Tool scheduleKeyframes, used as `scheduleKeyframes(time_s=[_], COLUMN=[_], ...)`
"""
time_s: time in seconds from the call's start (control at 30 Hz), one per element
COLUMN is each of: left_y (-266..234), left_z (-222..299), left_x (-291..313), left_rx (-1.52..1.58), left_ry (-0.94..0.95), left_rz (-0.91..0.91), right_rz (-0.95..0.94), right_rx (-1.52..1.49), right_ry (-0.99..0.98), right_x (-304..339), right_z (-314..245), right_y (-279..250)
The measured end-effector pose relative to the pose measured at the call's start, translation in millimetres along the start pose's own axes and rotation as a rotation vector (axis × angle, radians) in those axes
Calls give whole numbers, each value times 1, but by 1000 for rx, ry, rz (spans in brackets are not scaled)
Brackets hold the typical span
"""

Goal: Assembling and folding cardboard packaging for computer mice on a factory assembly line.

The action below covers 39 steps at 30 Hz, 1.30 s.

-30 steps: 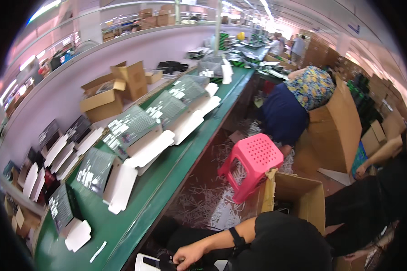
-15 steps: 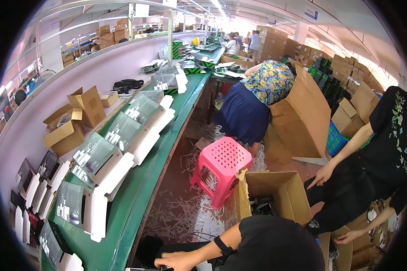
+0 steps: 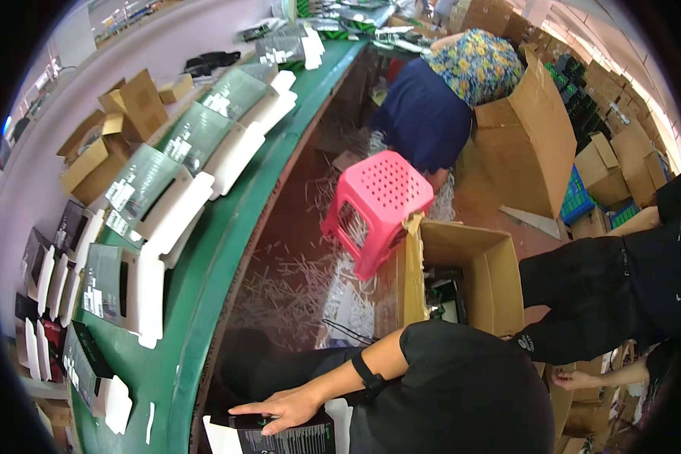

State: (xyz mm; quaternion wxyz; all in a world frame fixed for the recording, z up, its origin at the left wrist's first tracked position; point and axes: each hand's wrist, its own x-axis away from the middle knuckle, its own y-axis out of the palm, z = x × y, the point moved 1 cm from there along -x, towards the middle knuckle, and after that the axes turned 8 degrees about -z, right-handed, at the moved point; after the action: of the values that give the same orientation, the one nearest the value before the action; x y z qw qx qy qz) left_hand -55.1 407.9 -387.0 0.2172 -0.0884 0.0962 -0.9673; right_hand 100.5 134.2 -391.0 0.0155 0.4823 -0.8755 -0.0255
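At the lower edge my right hand (image 3: 284, 408) lies across the top edge of a black box (image 3: 295, 437) with white flaps, its fingers stretched out and apart. A black band (image 3: 366, 371) circles my forearm below a black sleeve (image 3: 461, 371). The lower part of the box is cut off by the picture's edge. My left hand does not show. On the green bench to the left, a dark printed box (image 3: 87, 367) with its white flap open stands nearest to the hand. More opened boxes (image 3: 107, 284) of this kind line the bench beyond it.
A pink stool (image 3: 386, 181) stands on a floor strewn with paper shreds. Right of it is an open carton (image 3: 477, 261) holding dark items. One co-worker (image 3: 424, 113) bends at a large carton; another in black (image 3: 598, 295) is at the right, a hand (image 3: 575, 380) low down.
The view has tipped downward, so the bench and stool sit higher in the picture. More of the black box now shows under my right hand, whose fingers are more spread.
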Motion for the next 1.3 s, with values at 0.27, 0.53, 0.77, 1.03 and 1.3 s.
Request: scheduleKeyframes(time_s=[0.27, 0.53, 0.77, 1.03, 1.3], left_y=[25, 32, 40, 45, 67], left_z=[-36, -54, -39, -58, -33], left_x=[-8, -24, -27, -31, -14], left_rx=[-71, -119, -59, 125, 146], left_ry=[106, 236, 373, -111, -20], left_rz=[51, 105, 194, 249, 403], right_rz=[282, 183, 238, 151, 220], right_rx=[180, 305, 286, 379, 130], right_ry=[-227, -176, -493, 157, 32], right_x=[-16, -33, -51, -68, -56], right_z=[-2, 27, 9, 46, 12], right_y=[-12, -6, -3, -1, 6])
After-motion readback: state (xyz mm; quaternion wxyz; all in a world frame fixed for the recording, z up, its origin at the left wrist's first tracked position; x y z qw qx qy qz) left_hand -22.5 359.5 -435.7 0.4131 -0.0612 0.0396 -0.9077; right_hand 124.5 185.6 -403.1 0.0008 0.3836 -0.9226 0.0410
